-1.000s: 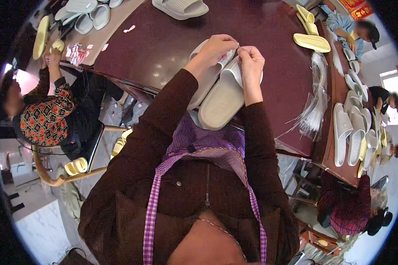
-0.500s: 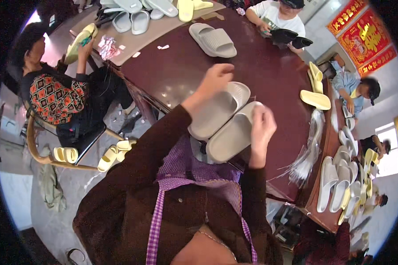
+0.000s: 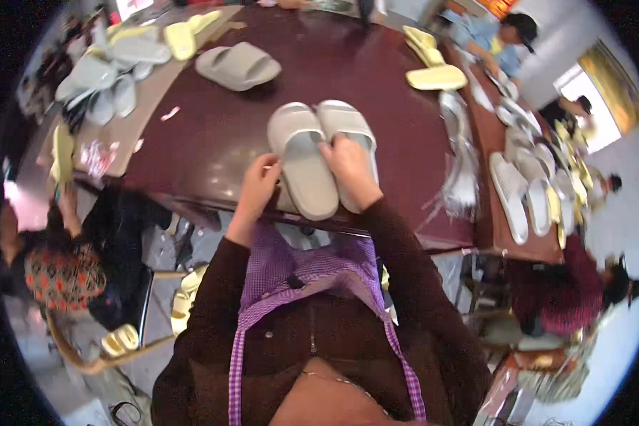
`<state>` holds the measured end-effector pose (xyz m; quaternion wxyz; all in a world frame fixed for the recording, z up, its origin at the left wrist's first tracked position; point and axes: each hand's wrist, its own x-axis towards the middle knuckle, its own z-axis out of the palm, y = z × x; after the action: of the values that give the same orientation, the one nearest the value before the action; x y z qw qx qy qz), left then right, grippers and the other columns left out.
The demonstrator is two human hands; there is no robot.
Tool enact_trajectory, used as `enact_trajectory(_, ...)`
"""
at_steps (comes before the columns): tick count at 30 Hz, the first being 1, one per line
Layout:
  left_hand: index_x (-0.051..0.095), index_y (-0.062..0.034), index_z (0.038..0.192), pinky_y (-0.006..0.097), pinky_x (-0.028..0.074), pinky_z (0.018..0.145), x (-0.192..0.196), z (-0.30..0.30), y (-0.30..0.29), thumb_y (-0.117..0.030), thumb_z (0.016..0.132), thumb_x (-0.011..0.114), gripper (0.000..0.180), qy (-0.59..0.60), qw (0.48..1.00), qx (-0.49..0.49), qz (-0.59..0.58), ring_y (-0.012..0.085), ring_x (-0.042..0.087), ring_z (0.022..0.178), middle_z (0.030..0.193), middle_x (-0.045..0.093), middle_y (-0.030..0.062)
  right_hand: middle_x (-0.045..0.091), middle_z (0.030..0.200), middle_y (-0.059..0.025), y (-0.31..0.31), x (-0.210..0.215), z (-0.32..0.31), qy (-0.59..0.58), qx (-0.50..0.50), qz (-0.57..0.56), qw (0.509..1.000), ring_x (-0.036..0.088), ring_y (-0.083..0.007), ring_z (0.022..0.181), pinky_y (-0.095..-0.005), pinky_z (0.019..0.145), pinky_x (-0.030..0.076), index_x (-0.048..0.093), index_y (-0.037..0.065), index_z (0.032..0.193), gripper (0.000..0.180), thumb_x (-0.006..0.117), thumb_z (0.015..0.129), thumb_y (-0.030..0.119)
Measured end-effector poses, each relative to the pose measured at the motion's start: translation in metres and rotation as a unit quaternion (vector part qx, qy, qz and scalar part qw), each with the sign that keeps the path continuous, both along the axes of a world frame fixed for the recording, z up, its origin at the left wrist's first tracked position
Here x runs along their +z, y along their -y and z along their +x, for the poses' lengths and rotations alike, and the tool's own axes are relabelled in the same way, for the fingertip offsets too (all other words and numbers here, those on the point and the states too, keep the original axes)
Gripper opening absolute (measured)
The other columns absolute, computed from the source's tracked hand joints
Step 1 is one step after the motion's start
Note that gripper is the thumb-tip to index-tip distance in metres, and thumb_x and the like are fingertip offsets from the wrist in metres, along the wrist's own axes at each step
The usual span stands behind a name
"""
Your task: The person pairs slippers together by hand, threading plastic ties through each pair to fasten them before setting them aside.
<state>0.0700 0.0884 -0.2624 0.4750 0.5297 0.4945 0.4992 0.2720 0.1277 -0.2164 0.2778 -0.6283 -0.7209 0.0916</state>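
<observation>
Two grey-beige slide slippers lie side by side at the table's near edge, toes pointing away from me. My right hand (image 3: pixel 351 170) grips the right slipper (image 3: pixel 345 116) by its footbed, with the thumb at the inner edge and the fingertips near the strap opening. My left hand (image 3: pixel 260 186) is beside the outer edge of the left slipper (image 3: pixel 307 174), its fingers curled together. A tiny pale spot shows at those fingertips, too small to name. Farther back on the table sits another grey-beige pair (image 3: pixel 238 67), one slipper against the other.
Grey slippers (image 3: pixel 113 74) are heaped at the far left, near yellow ones (image 3: pixel 181 41). At right are a yellow pair (image 3: pixel 435 77), a bundle of clear plastic strands (image 3: pixel 459 163) and rows of slippers (image 3: pixel 510 195). People sit on both sides; a wooden chair (image 3: pixel 85 363) stands left.
My view has turned to the right. The slipper pair now points straighter away from me. My right hand has moved from the outer side onto the footbed; my left has come down beside the left slipper.
</observation>
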Motion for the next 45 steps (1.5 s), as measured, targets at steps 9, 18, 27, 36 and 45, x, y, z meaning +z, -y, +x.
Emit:
enact_trajectory(9,0.056,0.0038,0.103,0.026,0.047,0.075,-0.012,-0.006,0.007,-0.011,0.086,0.051,0.023,-0.022,0.998,0.019,0.049,0.0153,0.058,0.085,0.095,0.061,0.0089,0.061,0.071,-0.0219,-0.028,0.019,0.079,0.122,0.016,0.053,0.991,0.061,-0.0364,0.066,-0.0467,0.062,0.047,0.061,0.001,0.082,0.027,0.054,0.078,0.026)
enact_trajectory(18,0.055,0.0027,0.108,0.024,0.047,0.069,0.0,-0.013,0.007,-0.018,0.089,0.052,0.029,-0.046,0.997,-0.001,0.058,0.0116,0.057,0.079,0.091,0.059,0.007,0.063,0.084,-0.0168,-0.017,0.233,0.366,0.51,-0.245,0.13,0.814,0.061,-0.0307,0.077,-0.042,0.064,0.046,0.064,0.007,0.085,0.021,0.048,0.087,0.021)
enact_trajectory(27,0.046,0.0023,0.117,0.041,0.045,0.08,0.021,-0.073,-0.139,-0.031,0.077,0.064,0.054,-0.289,0.936,0.143,0.139,0.0379,0.054,0.096,0.111,0.051,0.0277,0.061,0.083,-0.0183,0.092,0.087,0.188,0.078,-0.03,0.126,0.989,0.06,-0.021,0.074,-0.0347,0.064,0.047,0.058,-0.004,0.103,0.02,0.051,0.086,0.004)
enact_trajectory(36,0.025,-0.0022,0.134,0.047,0.038,0.095,0.022,-0.084,-0.283,-0.041,0.061,0.074,0.096,-0.364,0.884,0.281,0.087,0.0425,0.041,0.117,0.132,0.033,0.0294,0.065,0.083,-0.0174,0.119,-0.052,0.073,-0.051,-0.064,0.179,0.98,0.064,-0.0277,0.069,-0.0337,0.062,0.051,0.064,-0.001,0.09,0.012,0.056,0.082,0.006)
enact_trajectory(45,0.018,-0.0025,0.135,0.048,0.042,0.09,0.048,-0.064,-0.236,-0.039,0.062,0.071,0.097,-0.431,0.888,0.138,0.083,0.0452,0.049,0.106,0.123,0.037,0.0291,0.065,0.085,-0.0158,0.123,-0.052,0.076,-0.072,-0.07,0.159,0.982,0.064,-0.0256,0.073,-0.0319,0.066,0.05,0.063,-0.001,0.09,0.012,0.055,0.083,0.005)
